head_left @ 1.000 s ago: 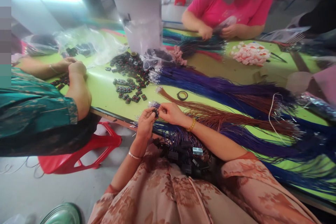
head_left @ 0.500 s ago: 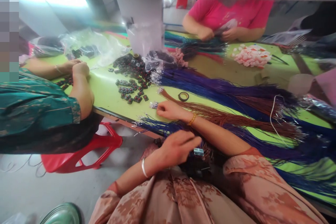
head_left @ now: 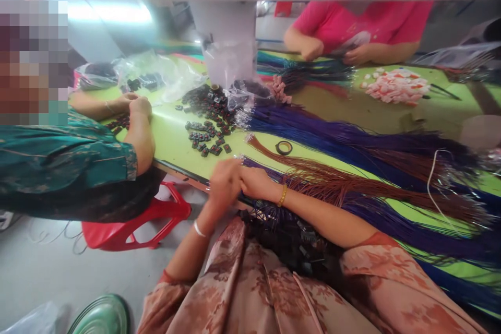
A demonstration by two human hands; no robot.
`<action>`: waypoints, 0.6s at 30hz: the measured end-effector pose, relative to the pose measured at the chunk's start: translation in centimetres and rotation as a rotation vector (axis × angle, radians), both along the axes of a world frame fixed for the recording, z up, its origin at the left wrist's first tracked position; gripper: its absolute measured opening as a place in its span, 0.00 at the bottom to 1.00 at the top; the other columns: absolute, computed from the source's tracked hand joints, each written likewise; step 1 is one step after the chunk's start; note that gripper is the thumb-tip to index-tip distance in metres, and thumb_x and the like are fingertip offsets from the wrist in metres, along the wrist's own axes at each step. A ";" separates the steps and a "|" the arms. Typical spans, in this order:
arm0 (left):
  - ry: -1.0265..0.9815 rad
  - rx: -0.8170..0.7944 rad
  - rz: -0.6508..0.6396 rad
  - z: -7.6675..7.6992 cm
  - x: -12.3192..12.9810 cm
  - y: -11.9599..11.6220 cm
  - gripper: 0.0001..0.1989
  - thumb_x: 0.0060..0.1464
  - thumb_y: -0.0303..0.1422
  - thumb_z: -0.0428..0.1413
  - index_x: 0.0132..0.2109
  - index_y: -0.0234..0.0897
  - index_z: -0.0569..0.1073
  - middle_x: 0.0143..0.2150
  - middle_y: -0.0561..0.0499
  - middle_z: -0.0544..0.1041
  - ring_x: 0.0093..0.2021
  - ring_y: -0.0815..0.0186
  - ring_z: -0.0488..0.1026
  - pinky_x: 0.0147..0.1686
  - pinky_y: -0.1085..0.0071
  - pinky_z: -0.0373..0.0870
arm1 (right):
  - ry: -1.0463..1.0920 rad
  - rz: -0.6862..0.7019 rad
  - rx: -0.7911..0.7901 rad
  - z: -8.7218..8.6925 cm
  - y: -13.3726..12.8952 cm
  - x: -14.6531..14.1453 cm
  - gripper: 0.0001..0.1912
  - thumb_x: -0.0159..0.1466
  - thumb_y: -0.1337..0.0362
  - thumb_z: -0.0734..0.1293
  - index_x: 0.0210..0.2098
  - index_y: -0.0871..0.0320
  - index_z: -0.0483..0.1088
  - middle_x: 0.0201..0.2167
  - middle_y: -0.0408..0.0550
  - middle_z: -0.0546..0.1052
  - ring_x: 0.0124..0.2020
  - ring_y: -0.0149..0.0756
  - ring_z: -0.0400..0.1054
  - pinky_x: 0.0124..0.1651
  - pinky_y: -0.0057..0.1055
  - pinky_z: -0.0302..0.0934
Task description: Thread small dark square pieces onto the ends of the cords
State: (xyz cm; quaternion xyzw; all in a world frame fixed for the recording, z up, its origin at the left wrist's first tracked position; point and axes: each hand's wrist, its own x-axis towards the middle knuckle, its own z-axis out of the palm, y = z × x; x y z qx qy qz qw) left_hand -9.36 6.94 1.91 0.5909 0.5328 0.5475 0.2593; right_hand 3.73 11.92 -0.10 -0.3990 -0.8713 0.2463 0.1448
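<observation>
My left hand (head_left: 226,180), blurred by motion, meets my right hand at the table's front edge; its fingers do not show clearly. My right hand (head_left: 256,182) is closed, fingertips against the left hand, and whatever lies in its grip is hidden. Blue-purple wires (head_left: 258,166) with metal tips lie just behind and beneath the right hand. Below it, dark connector housings (head_left: 307,240) rest in my lap among more wires. A bundle of brown wires (head_left: 313,178) runs rightward across the table beyond my right hand.
Black connectors (head_left: 207,135) are heaped on the green table (head_left: 176,141), near a tape roll (head_left: 284,147). Blue-purple wires (head_left: 332,130) stretch right. A co-worker (head_left: 133,109) sits left by a red stool (head_left: 125,229); another (head_left: 360,36) works opposite, beside pink connectors (head_left: 395,86).
My left hand has risen from above my lap to meet my right hand. My right hand has shifted slightly toward me. The whole view has moved a little to the left.
</observation>
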 end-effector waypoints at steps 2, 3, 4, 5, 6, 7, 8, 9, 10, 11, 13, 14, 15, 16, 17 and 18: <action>0.173 -0.030 0.191 -0.7 -4.1 2.7 0.12 0.52 0.29 0.56 0.44 0.39 0.78 0.47 0.41 0.75 0.53 0.52 0.66 0.59 0.55 0.57 | -0.139 0.032 0.030 0.5 -0.3 -0.1 0.04 0.61 0.68 0.63 0.32 0.61 0.69 0.32 0.58 0.77 0.33 0.44 0.72 0.33 0.32 0.58; 0.275 -0.050 0.246 -1.3 -5.9 3.9 0.13 0.53 0.27 0.54 0.44 0.38 0.78 0.46 0.41 0.74 0.53 0.52 0.67 0.59 0.55 0.57 | -0.226 0.057 0.041 0.8 -0.4 -0.2 0.06 0.62 0.68 0.61 0.35 0.62 0.69 0.35 0.59 0.77 0.35 0.45 0.72 0.34 0.33 0.58; 0.400 -0.094 0.257 -1.8 -7.3 4.9 0.13 0.52 0.26 0.52 0.43 0.37 0.78 0.46 0.41 0.74 0.52 0.52 0.67 0.58 0.56 0.58 | -0.297 0.078 0.048 1.2 -0.5 -0.2 0.08 0.63 0.68 0.60 0.38 0.62 0.69 0.37 0.59 0.77 0.36 0.46 0.73 0.34 0.33 0.59; 0.535 -0.140 0.218 -2.3 -8.5 5.6 0.15 0.52 0.24 0.51 0.44 0.37 0.78 0.47 0.41 0.73 0.52 0.53 0.67 0.57 0.58 0.60 | -0.346 0.091 0.049 1.5 -0.5 -0.1 0.09 0.64 0.67 0.59 0.40 0.63 0.68 0.38 0.59 0.77 0.37 0.45 0.73 0.35 0.33 0.59; 0.653 -0.177 0.174 -2.6 -9.3 6.0 0.16 0.51 0.23 0.50 0.44 0.36 0.78 0.48 0.40 0.73 0.52 0.53 0.68 0.55 0.59 0.61 | -0.368 0.097 0.042 1.8 -0.5 -0.1 0.10 0.64 0.67 0.58 0.42 0.63 0.68 0.38 0.58 0.77 0.37 0.45 0.73 0.35 0.32 0.59; 0.751 -0.209 0.144 -2.9 -9.9 6.2 0.17 0.51 0.23 0.49 0.44 0.35 0.78 0.48 0.40 0.73 0.51 0.54 0.68 0.53 0.61 0.63 | -0.377 0.101 0.036 2.1 -0.4 0.0 0.11 0.65 0.66 0.58 0.43 0.63 0.67 0.39 0.57 0.77 0.38 0.45 0.73 0.36 0.32 0.60; 0.826 -0.236 0.129 -3.0 -10.1 6.2 0.17 0.52 0.22 0.48 0.44 0.34 0.78 0.47 0.40 0.73 0.49 0.55 0.69 0.51 0.62 0.64 | -0.380 0.104 0.033 2.2 -0.4 0.1 0.11 0.66 0.64 0.57 0.44 0.62 0.67 0.39 0.57 0.77 0.39 0.45 0.73 0.37 0.32 0.60; 0.877 -0.259 0.134 -3.0 -10.2 6.1 0.17 0.53 0.23 0.47 0.44 0.34 0.78 0.45 0.40 0.73 0.47 0.56 0.70 0.48 0.63 0.65 | -0.378 0.112 0.032 2.2 -0.3 0.2 0.12 0.67 0.62 0.57 0.44 0.62 0.66 0.40 0.56 0.77 0.40 0.45 0.72 0.38 0.33 0.60; 0.909 -0.280 0.149 -2.9 -10.3 5.9 0.17 0.54 0.23 0.46 0.43 0.33 0.78 0.43 0.40 0.73 0.44 0.57 0.71 0.46 0.64 0.66 | -0.376 0.124 0.033 2.2 -0.3 0.3 0.12 0.67 0.60 0.57 0.43 0.61 0.67 0.41 0.56 0.76 0.41 0.45 0.72 0.38 0.32 0.60; 0.929 -0.301 0.164 -2.8 -10.3 5.7 0.17 0.55 0.24 0.46 0.44 0.33 0.78 0.41 0.40 0.73 0.41 0.58 0.72 0.44 0.65 0.66 | -0.378 0.135 0.032 2.2 -0.2 0.3 0.12 0.67 0.60 0.57 0.43 0.60 0.67 0.42 0.55 0.76 0.42 0.44 0.72 0.38 0.32 0.60; 0.944 -0.337 0.159 -2.4 -10.5 5.3 0.17 0.56 0.25 0.46 0.45 0.33 0.77 0.39 0.42 0.73 0.38 0.59 0.72 0.41 0.66 0.66 | -0.388 0.156 0.026 2.0 -0.1 0.4 0.11 0.67 0.62 0.56 0.41 0.59 0.67 0.41 0.55 0.76 0.42 0.43 0.72 0.38 0.32 0.59; 0.945 -0.351 0.140 -2.2 -10.7 5.0 0.18 0.56 0.26 0.46 0.47 0.34 0.77 0.39 0.42 0.72 0.37 0.60 0.71 0.41 0.66 0.66 | -0.394 0.161 0.022 1.9 -0.1 0.4 0.11 0.67 0.64 0.56 0.40 0.59 0.68 0.41 0.55 0.76 0.41 0.43 0.72 0.38 0.31 0.59; 0.942 -0.363 0.119 -2.1 -10.9 4.8 0.18 0.56 0.26 0.46 0.48 0.34 0.76 0.39 0.43 0.72 0.37 0.60 0.71 0.41 0.67 0.66 | -0.399 0.164 0.020 1.8 -0.1 0.4 0.11 0.67 0.65 0.55 0.40 0.60 0.68 0.40 0.55 0.77 0.40 0.42 0.72 0.38 0.31 0.58; 0.937 -0.372 0.103 -2.0 -11.2 4.6 0.18 0.56 0.26 0.46 0.48 0.35 0.76 0.39 0.43 0.72 0.37 0.61 0.71 0.41 0.67 0.66 | -0.400 0.163 0.022 1.8 -0.1 0.4 0.11 0.67 0.65 0.55 0.40 0.60 0.68 0.39 0.56 0.77 0.40 0.42 0.72 0.37 0.31 0.58; 0.932 -0.377 0.097 -1.9 -11.5 4.4 0.17 0.56 0.27 0.47 0.48 0.35 0.76 0.39 0.43 0.72 0.37 0.61 0.71 0.40 0.67 0.66 | -0.397 0.161 0.025 1.8 -0.1 0.4 0.11 0.67 0.66 0.55 0.41 0.61 0.67 0.39 0.56 0.77 0.39 0.42 0.72 0.37 0.31 0.57; 0.928 -0.375 0.101 -1.8 -11.7 4.2 0.16 0.55 0.28 0.48 0.47 0.35 0.76 0.40 0.43 0.72 0.37 0.61 0.71 0.40 0.67 0.66 | -0.388 0.156 0.028 1.8 -0.1 0.4 0.11 0.66 0.66 0.56 0.42 0.62 0.67 0.39 0.56 0.77 0.38 0.42 0.72 0.36 0.31 0.57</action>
